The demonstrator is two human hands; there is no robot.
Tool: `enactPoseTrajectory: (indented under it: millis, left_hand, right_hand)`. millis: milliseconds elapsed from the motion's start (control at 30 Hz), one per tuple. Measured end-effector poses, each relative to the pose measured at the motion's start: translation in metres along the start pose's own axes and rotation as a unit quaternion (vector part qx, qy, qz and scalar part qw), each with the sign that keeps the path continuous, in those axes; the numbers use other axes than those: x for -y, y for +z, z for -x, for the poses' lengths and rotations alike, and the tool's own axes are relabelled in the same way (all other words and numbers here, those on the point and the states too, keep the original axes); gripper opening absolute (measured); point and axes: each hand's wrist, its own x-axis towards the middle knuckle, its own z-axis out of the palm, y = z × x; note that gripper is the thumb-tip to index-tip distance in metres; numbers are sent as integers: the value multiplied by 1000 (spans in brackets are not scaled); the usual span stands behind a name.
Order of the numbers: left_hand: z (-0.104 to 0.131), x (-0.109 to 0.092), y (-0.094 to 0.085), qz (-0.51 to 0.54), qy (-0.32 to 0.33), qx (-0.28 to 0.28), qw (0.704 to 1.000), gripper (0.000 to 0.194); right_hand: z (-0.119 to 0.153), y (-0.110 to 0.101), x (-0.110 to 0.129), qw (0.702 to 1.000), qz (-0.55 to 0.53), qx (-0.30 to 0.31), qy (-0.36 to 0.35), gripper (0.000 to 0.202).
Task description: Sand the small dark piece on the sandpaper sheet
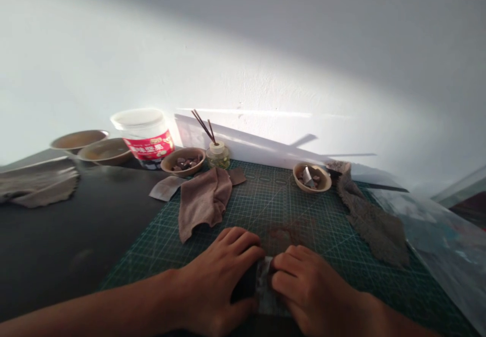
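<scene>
A worn grey flat piece (265, 289), its kind not clear, lies on the green cutting mat (152, 256) at the bottom centre. My left hand (224, 281) braces its left side, index finger at the far end and thumb near the close end. On the piece's right side, my right hand (311, 284) is closed with curled fingers pressed down; whatever they grip is hidden. Reddish-brown smears (290, 230) mark the mat just beyond both hands. A crumpled brown cloth (205, 200) lies past my left hand.
Bowls of stone-like pieces stand left (183, 162) and right (312, 179). A reed diffuser (217, 155), a plastic tub (148, 139) and two liquid-filled bowls (79, 139) line the back left. A grey rag (374, 220) lies right, another cloth (41, 180) far left. A white wall closes the back.
</scene>
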Motion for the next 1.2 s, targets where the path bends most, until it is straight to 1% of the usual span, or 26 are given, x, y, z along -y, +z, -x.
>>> enactPoseTrajectory:
  millis: [100,233,300,400,433,533,600,700,867,900,967,1033,1067,1133,1200]
  left_hand:
    - [1,-1,0,2,-1,2,1000,48]
    - [1,-2,0,4,-9,9,1000,41]
    - [0,-2,0,2,-13,13,1000,38]
    - [-2,-3,-1,4,-26,16,1000,38]
    - [-3,-4,-1,4,-33,20,999,38]
    - [-4,-6,-2,1,-54,33,998,41]
    - [-3,-7,-1,-5,-59,31,998,42]
    - [-2,-8,2,-14,-47,19,999,40]
    - [0,-12,2,-35,-49,33,998,37]
    - [1,-12,2,-39,-50,37,997,38]
    - [2,-13,2,-45,-50,39,997,40]
    - [2,-14,3,-47,-45,31,997,42]
    - [3,-14,3,-47,-40,24,998,42]
    - [3,-14,4,-45,-29,1,999,41]
    - [4,-14,5,-46,-19,-19,999,40]
  right_hand:
    - [-4,-5,-2,1000,6,-1,-7,15]
    - [-6,-3,-6,1000,-1,-2,19,13]
    - [-6,2,-7,1000,2,-23,14,12]
    - [-4,12,-10,997,22,-60,-34,14]
    - [-3,14,-11,996,30,-70,-40,15]
    - [-1,19,-14,995,38,-94,-7,14]
    - [1,19,-14,994,32,-100,-5,14]
    - [4,16,-10,995,22,-90,-33,16]
    - [5,12,-3,997,12,-72,40,15]
    - [5,12,-3,997,9,-72,35,16]
    - [5,14,-2,997,9,-75,-4,19]
    - [4,14,-1,997,19,-73,-30,19]
    - [4,12,-1,997,23,-70,-25,17]
    - [4,8,0,998,20,-61,8,13]
    - [3,3,2,998,3,-48,32,14]
